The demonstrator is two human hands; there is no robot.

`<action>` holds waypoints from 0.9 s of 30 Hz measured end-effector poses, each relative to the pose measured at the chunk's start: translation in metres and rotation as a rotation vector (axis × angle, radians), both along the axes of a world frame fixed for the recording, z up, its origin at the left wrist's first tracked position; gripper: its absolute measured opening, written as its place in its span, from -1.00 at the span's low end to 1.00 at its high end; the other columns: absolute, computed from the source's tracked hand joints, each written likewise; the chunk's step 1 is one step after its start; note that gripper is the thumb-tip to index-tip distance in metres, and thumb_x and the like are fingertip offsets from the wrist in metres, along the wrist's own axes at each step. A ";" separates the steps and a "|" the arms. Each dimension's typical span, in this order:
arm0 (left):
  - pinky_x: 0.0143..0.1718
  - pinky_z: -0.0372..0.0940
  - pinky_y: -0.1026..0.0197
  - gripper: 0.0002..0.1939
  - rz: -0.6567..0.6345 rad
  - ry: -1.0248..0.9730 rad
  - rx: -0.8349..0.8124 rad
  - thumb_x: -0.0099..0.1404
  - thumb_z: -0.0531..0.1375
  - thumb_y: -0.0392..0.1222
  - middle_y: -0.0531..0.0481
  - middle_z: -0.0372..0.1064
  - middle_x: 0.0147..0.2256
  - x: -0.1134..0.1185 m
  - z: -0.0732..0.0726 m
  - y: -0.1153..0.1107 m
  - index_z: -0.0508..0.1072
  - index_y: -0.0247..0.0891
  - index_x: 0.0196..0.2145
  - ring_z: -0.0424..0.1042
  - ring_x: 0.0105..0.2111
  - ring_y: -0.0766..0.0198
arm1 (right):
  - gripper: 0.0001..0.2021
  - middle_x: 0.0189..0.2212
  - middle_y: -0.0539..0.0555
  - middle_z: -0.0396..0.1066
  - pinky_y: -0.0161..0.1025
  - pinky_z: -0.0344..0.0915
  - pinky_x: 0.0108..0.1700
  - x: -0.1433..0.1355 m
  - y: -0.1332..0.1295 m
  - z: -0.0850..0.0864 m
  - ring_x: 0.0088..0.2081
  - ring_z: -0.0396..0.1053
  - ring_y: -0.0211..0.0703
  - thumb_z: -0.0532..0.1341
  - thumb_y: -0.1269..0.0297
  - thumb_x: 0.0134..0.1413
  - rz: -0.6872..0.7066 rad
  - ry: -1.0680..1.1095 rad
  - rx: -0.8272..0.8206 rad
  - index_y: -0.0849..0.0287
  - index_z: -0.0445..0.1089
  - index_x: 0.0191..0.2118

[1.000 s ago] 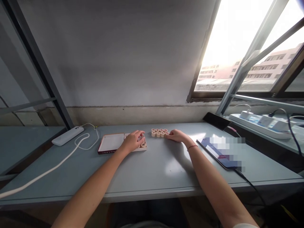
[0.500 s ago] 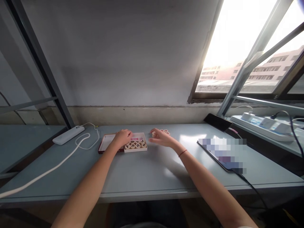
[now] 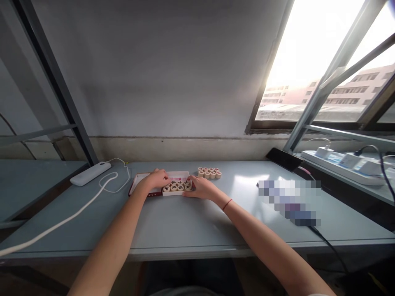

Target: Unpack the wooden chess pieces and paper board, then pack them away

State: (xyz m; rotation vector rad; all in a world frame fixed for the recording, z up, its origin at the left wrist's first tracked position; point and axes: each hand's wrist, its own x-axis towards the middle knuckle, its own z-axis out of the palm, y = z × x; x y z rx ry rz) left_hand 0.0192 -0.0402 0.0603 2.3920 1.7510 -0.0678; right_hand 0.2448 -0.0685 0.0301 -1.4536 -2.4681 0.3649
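A white box [image 3: 175, 193] holds round Chinese chess pieces [image 3: 180, 188] with dark characters, set in rows at its front. Over the box's left side, where it meets the red-edged lid [image 3: 140, 177], my left hand [image 3: 156, 179] has its fingers curled; their tips are partly hidden. At the right end, my right hand [image 3: 202, 188] grips the box, its thumb at the front corner and its fingers along the side. Behind that hand, a block of pieces with red characters [image 3: 210, 172] stands in two rows on the desk.
A white power bank [image 3: 90, 173] with a white cable lies on the left of the grey desk [image 3: 173, 230]. On the right are a blurred-out tablet-like device [image 3: 286, 201], a dark phone-like slab [image 3: 284, 159] and a power strip [image 3: 342, 166] with plugs. Metal frame posts rise at both sides.
My right hand has moved left from the red-character pieces to the box's right end, uncovering those pieces. My left hand stays by the box's left side.
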 end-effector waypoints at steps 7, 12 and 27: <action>-0.25 0.24 0.24 -0.67 0.036 -0.068 -0.103 0.08 0.06 0.05 -0.01 0.48 -0.26 0.001 0.004 -0.003 0.50 -0.14 -0.32 0.40 -0.21 0.11 | -0.27 -0.30 0.16 0.42 -0.32 0.08 -0.45 0.003 0.005 -0.006 -0.35 0.35 -0.08 0.22 -0.21 -0.16 0.012 0.046 -0.013 0.23 0.24 0.06; -0.31 0.23 0.29 -0.65 -0.027 -0.322 -0.220 0.05 0.13 0.05 0.01 0.48 -0.28 -0.010 -0.001 0.004 0.45 -0.20 -0.26 0.43 -0.28 0.18 | -0.26 -0.35 0.12 0.41 -0.32 0.08 -0.45 0.007 0.010 -0.009 -0.39 0.33 -0.12 0.23 -0.19 -0.17 0.066 0.072 -0.034 0.22 0.23 0.07; -0.52 0.19 0.33 -0.59 -0.140 -0.887 -0.051 0.19 0.11 0.14 -0.01 0.38 -0.37 0.044 0.000 -0.025 0.39 -0.24 -0.18 0.31 -0.44 0.30 | -0.68 -0.52 0.00 0.32 -0.36 0.09 -0.48 0.012 0.007 0.013 -0.52 0.18 -0.31 0.04 0.07 0.10 0.109 0.491 -0.125 0.22 0.39 -0.32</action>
